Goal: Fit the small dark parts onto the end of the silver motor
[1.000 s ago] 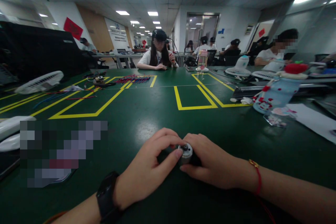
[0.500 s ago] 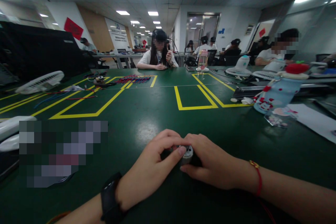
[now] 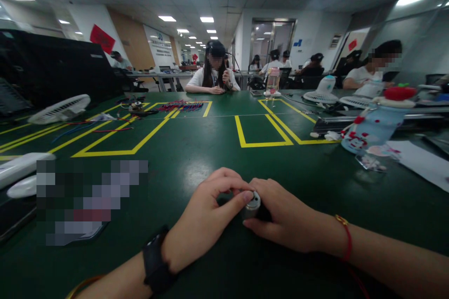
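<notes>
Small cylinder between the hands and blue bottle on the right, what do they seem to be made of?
Cylinder: probably metal, with a dull silver finish; its grey side has a soft sheen.
Bottle: likely plastic, though glass is possible; its pale blue body looks smooth and somewhat see-through.

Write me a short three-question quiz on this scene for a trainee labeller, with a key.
1. What colour is the cord of the bracelet on the right wrist?

2. True or false: the blue bottle stands on the right side of the table.

3. Multiple choice: the thumb of the left hand is at which part of the silver cylinder?
A) the lower end
B) the upper end
C) no part; it is well clear of it

Key: 1. Red. 2. True. 3. B.
</notes>
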The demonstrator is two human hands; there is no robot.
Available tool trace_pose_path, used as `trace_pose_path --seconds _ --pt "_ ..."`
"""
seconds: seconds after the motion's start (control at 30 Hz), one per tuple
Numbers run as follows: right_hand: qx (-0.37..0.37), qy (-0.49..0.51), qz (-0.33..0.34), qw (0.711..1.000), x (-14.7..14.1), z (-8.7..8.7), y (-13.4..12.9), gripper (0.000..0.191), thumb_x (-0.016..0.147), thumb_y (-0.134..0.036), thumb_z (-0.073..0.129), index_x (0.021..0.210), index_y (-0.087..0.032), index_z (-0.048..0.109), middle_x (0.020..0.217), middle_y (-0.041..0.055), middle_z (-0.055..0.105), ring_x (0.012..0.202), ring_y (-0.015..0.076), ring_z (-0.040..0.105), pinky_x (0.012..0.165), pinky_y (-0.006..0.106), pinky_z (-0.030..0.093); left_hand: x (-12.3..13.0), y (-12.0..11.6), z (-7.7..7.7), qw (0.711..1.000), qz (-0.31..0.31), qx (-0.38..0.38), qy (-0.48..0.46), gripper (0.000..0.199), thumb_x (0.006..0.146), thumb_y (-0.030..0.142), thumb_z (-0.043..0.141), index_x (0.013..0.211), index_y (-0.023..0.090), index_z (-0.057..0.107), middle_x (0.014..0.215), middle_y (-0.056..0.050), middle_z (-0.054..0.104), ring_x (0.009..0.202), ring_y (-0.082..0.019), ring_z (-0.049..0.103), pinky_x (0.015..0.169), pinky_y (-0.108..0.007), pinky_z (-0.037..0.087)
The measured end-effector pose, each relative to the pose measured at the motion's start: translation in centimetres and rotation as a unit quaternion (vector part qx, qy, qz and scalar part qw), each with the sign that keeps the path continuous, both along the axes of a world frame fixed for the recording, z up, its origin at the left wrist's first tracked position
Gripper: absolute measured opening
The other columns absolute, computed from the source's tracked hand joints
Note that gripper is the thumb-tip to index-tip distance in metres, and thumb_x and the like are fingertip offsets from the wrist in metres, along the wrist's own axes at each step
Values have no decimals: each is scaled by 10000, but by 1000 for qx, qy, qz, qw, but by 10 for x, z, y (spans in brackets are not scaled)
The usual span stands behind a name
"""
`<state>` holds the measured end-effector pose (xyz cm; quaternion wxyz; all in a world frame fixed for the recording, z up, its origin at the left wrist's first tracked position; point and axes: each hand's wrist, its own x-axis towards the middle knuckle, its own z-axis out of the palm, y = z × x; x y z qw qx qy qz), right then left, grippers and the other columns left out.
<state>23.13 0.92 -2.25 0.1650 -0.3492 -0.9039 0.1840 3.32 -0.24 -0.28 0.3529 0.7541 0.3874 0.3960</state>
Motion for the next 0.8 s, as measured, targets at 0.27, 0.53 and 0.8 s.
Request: trace_pose_path --seconds 0.27,0.53,0.8 --pt "-22 10 -4 1000 2 5 0 255 817 -284 670 1009 -192 529 1003 40 587 839 197 497 760 350 382 -19 10 -3 999 49 6 5 109 910 260 608 927 218 707 950 -11 661 859 -166 610 778 -296 454" --pt "-45 26 -11 999 5 8 -1 260 805 -266 682 1015 -192 548 999 43 591 845 195 505 764 342 391 -44 23 -3 989 -28 -92 112 172 923 324 583 981 219 706 937 -13 720 870 -189 649 776 -305 493" --pt "-36 32 -10 999 5 6 0 262 796 -249 693 1008 -194 549 999 39 592 849 192 506 756 332 388 -45 25 -13 974 -122 5 193 122 876 268 673 932 322 767 1212 -19 613 1141 -225 544 1002 -392 422"
